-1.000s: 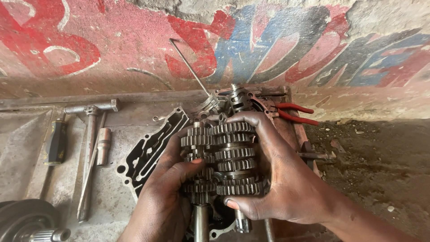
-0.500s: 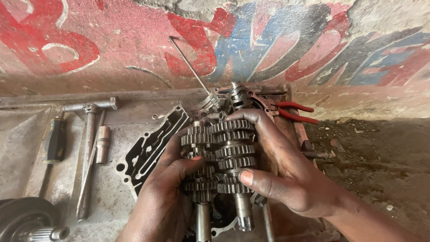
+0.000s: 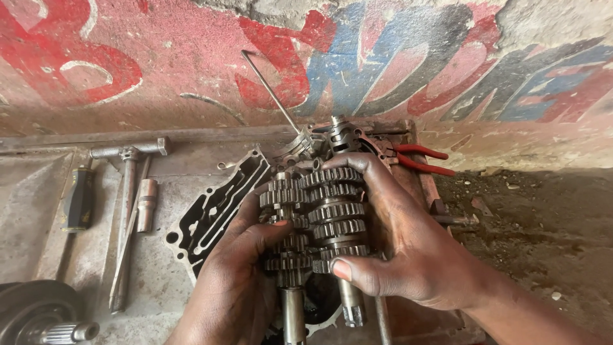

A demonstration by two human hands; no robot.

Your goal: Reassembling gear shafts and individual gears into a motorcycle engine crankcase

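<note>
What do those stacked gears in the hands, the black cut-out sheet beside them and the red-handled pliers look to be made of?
Gear shafts, held by the left hand and right hand: likely steel; dull grey, oily sheen, crisp teeth.
Gasket: thin flat black sheet, probably paper or fibre; hard to confirm.
Pliers: metal jaws mostly hidden; handles look coated in red plastic or rubber.

Painted red-blue wall lettering [image 3: 357, 57], perhaps signage.

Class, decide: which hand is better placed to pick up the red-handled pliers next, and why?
Probably the right hand: the red-handled pliers lie just beyond its fingers, while the left hand grips the gear shafts from the far side.
</note>
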